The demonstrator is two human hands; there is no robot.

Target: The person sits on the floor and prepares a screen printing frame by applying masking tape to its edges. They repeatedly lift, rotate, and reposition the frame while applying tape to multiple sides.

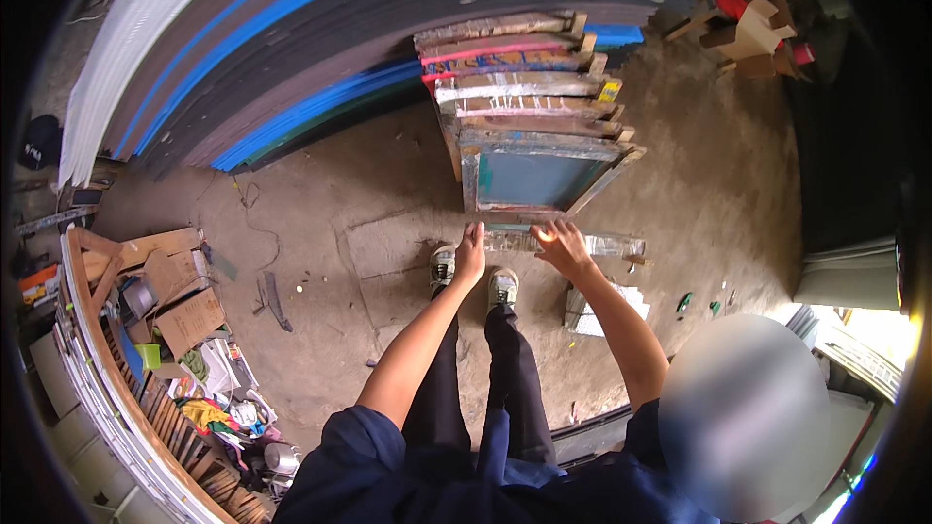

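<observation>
My left hand is raised above my shoes, its fingers stretched upward and close together. My right hand is level with it, fingers spread and slightly bent. I see nothing held in either hand. Beyond them, a row of wooden screen frames stands on the floor, leaning one behind another. The nearest screen frame has grey-blue mesh with green along its inner edge. Partly behind my right hand runs a narrow, stained strip; whether it touches my fingers is hidden.
Tall stacked sheets, grey, blue and black, curve across the back. Cardboard boxes and mixed clutter fill the left side. A torn carton stands far right. A pale stack lies right of my shoes. A blurred patch covers the lower right.
</observation>
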